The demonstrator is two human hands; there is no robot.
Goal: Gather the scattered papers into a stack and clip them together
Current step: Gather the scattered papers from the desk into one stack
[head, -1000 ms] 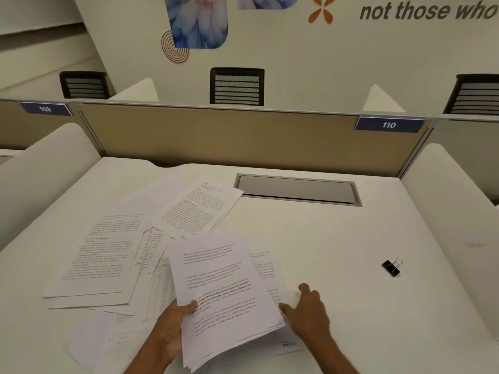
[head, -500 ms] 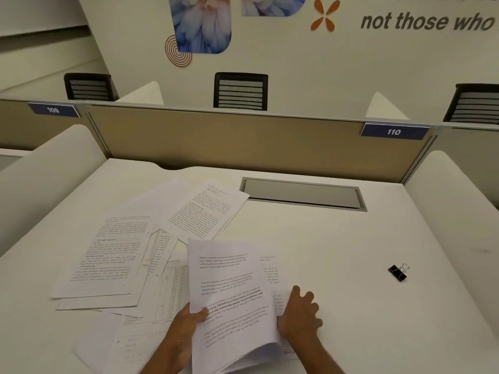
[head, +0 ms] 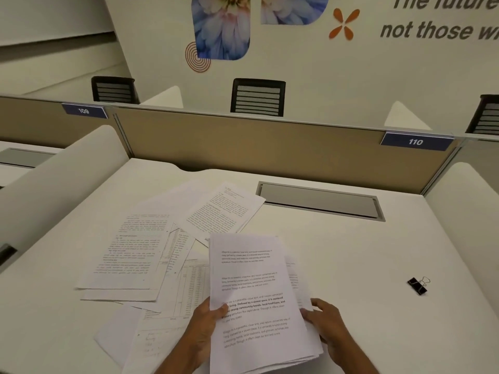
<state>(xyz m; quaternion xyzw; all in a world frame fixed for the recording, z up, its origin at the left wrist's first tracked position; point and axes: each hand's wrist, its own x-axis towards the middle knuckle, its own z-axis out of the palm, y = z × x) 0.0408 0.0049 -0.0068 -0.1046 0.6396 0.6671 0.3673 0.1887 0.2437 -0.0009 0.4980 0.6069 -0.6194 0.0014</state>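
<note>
both hands, left hand (head: 203, 330) and right hand (head: 328, 323), grip the paper stack (head: 256, 300).

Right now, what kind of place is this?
Probably a shared office or study hall with numbered cubicles: a tan divider panel carries seat tag 110, a mesh-backed office chair sits behind it, and the white desk has a cable hatch.

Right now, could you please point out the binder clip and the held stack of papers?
binder clip (head: 417, 286): head view, on its black body.
stack of papers (head: 251, 279): head view, top sheet's middle.
</note>
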